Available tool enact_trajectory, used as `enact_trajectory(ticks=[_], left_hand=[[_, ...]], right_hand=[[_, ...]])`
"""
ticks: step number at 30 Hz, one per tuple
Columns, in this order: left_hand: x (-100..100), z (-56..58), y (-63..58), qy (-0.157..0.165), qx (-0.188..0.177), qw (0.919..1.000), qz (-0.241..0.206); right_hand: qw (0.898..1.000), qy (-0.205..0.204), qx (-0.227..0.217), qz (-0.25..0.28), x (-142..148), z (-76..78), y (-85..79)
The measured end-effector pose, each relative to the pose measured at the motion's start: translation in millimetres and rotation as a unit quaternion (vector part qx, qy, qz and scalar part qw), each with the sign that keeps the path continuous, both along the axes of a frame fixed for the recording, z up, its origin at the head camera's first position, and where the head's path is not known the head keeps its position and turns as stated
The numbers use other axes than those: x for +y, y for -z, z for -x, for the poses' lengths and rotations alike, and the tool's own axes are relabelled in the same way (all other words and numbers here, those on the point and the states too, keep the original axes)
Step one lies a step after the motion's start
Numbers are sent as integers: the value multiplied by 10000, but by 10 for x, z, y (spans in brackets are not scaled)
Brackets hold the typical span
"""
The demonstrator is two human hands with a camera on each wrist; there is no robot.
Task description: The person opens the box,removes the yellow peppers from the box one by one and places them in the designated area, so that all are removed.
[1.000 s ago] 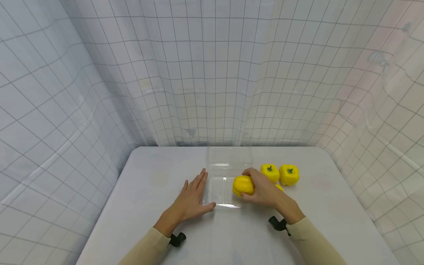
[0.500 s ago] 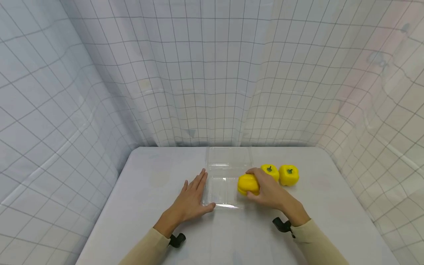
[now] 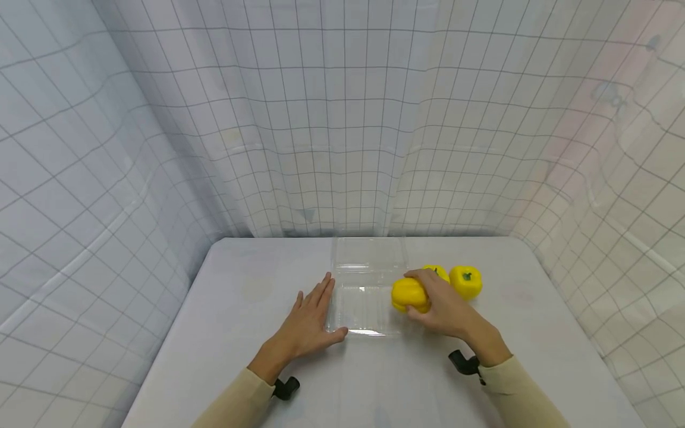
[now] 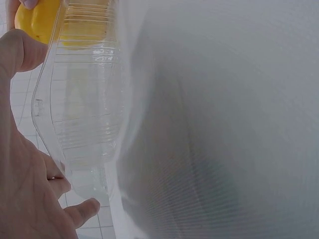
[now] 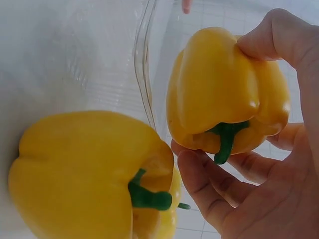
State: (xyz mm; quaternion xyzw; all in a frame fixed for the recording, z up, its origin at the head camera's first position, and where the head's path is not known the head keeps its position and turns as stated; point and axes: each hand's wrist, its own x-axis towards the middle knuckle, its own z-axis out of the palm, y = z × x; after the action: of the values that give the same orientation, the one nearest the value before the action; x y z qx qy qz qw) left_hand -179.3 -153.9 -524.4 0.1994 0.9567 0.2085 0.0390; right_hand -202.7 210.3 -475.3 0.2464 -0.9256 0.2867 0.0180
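Observation:
My right hand (image 3: 441, 303) grips a yellow bell pepper (image 3: 408, 295) by its sides, above the right edge of a clear plastic clamshell box (image 3: 357, 309). In the right wrist view the held pepper (image 5: 214, 84) has its green stem turned toward the palm, thumb on one side and fingers on the other. Spread out along the box's left side is my left hand (image 3: 309, 327), fingers straight, thumb at the front corner. The left wrist view shows the box's rim (image 4: 42, 107) beside those fingers. Another yellow pepper (image 5: 84, 169) lies close to the right hand, hidden by it in the head view.
Two yellow peppers stand behind the right hand: one (image 3: 466, 282) in full view, the other (image 3: 436, 271) partly covered. The box's lid (image 3: 369, 252) lies folded back toward the rear of the white table (image 3: 257, 279). Grid-patterned curtains (image 3: 342, 148) enclose the table.
The right hand has moved right with the pepper, from over the box to its right edge, covering more of the peppers behind. The left hand has stayed put.

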Motion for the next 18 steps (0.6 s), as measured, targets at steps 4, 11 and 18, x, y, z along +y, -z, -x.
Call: enact_trajectory(ticks=[4, 11, 18], left_hand=[[-2, 1, -4, 12, -11, 10000, 30], [-8, 2, -31, 19, -78, 10000, 12], [-17, -3, -35, 35, -140, 9999, 69]], right_hand=[[10000, 32, 21, 19, 60, -4, -20], [9999, 35, 161, 34, 168, -8, -56], [9998, 152, 144, 31, 278, -36, -83]])
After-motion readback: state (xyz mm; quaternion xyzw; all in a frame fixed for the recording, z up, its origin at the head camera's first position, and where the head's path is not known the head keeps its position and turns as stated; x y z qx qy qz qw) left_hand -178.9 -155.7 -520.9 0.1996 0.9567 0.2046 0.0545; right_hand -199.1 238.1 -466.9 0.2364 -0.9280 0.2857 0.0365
